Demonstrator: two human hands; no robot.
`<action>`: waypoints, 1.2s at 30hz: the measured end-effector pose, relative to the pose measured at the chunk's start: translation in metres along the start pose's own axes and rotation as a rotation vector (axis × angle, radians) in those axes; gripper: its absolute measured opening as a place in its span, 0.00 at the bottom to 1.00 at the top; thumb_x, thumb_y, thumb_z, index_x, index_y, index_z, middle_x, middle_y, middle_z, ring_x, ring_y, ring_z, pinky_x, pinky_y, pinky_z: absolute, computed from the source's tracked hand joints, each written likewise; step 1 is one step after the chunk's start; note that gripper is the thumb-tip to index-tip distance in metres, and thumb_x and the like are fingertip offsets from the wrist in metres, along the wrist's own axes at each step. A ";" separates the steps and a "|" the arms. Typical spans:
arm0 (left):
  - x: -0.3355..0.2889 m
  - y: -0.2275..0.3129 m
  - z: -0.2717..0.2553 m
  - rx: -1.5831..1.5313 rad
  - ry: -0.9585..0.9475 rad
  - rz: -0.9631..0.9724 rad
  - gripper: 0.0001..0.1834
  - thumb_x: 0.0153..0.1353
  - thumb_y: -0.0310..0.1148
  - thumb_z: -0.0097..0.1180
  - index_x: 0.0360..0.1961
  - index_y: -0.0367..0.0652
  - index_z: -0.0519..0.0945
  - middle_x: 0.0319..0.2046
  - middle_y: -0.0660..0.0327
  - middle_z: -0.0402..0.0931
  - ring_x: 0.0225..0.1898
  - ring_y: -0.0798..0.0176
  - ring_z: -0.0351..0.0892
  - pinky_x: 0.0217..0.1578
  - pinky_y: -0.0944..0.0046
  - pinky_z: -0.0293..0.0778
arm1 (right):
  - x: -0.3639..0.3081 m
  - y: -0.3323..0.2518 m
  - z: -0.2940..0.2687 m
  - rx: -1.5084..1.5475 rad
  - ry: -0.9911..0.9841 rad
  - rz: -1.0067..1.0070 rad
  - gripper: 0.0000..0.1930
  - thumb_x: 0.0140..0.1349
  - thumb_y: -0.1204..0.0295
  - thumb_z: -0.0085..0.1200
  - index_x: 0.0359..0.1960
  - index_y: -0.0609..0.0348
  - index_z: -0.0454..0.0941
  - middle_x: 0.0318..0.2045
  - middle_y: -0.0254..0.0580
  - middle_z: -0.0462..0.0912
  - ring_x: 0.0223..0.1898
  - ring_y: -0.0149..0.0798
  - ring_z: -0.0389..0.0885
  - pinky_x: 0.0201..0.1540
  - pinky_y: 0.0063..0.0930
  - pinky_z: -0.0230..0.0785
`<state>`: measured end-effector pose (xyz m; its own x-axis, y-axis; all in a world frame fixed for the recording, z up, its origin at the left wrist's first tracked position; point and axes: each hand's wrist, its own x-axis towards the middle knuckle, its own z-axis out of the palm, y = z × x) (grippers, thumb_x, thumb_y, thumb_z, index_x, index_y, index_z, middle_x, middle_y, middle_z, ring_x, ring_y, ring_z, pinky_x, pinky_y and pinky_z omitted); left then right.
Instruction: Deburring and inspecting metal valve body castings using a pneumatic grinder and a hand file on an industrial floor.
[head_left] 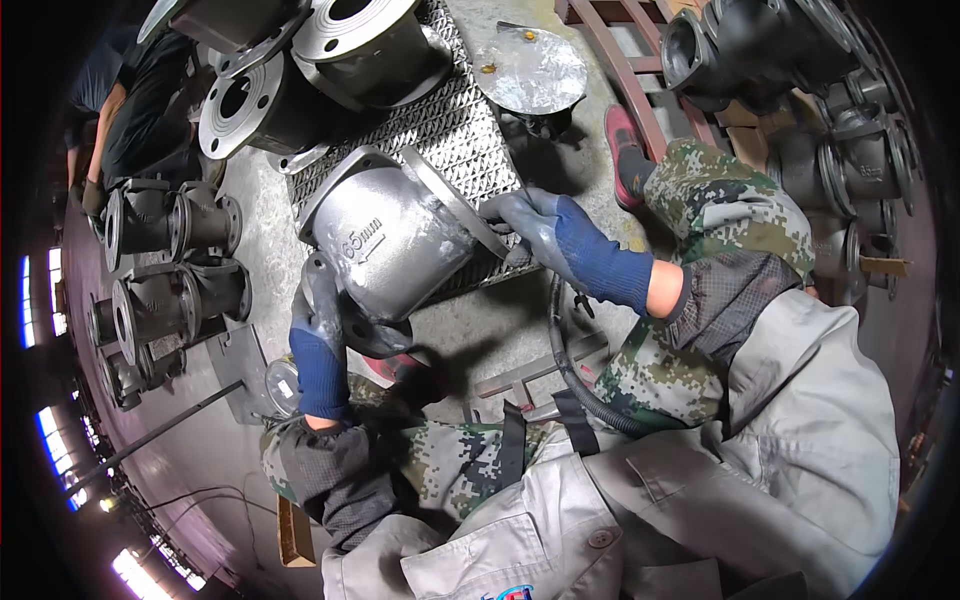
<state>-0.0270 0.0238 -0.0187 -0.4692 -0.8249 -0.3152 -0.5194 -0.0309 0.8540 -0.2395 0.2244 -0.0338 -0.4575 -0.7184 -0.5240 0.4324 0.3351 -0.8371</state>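
A grey cast-metal valve body (pixel 395 240) with flanged ends lies tilted at the near edge of a metal mesh bench top (pixel 465 130). Raised lettering and an arrow mark its rounded side. My left hand (pixel 320 305), in a blue and grey coated glove, grips the flange at its lower left. The glove on my right hand (pixel 550 230) matches, and its fingers are closed on the rim of the right-hand flange. Part of the fingers on both hands is hidden behind the metal.
More flanged castings (pixel 370 45) crowd the far end of the bench. Stacked valve bodies (pixel 180 225) stand on the left, others (pixel 840 160) on the right. A round metal plate (pixel 530 70) is beyond my right hand. A black hose (pixel 570 360) curves near my legs. Another person (pixel 150 110) bends at far left.
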 end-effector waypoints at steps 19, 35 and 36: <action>-0.014 0.007 -0.040 0.590 -0.048 0.319 0.22 0.70 0.42 0.45 0.47 0.30 0.77 0.31 0.50 0.80 0.31 0.62 0.76 0.36 0.63 0.72 | 0.000 -0.003 -0.002 -0.050 -0.039 -0.034 0.19 0.73 0.59 0.39 0.50 0.62 0.74 0.38 0.33 0.79 0.34 0.22 0.75 0.37 0.17 0.71; -0.018 0.019 -0.032 0.638 -0.047 0.262 0.24 0.71 0.46 0.41 0.46 0.31 0.77 0.30 0.47 0.78 0.30 0.55 0.75 0.35 0.58 0.71 | -0.004 -0.011 0.003 -0.084 -0.012 -0.014 0.21 0.72 0.57 0.39 0.51 0.62 0.74 0.39 0.34 0.79 0.33 0.22 0.75 0.37 0.18 0.72; -0.018 0.014 -0.032 0.635 -0.031 0.271 0.24 0.71 0.46 0.42 0.45 0.31 0.77 0.30 0.48 0.78 0.30 0.56 0.74 0.35 0.58 0.71 | -0.003 -0.008 0.003 -0.072 -0.005 -0.037 0.21 0.72 0.57 0.39 0.51 0.62 0.74 0.39 0.34 0.79 0.32 0.22 0.75 0.36 0.17 0.71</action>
<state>-0.0030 0.0198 0.0122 -0.6564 -0.7404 -0.1445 -0.6944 0.5180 0.4995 -0.2396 0.2219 -0.0249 -0.4681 -0.7342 -0.4918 0.3579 0.3513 -0.8652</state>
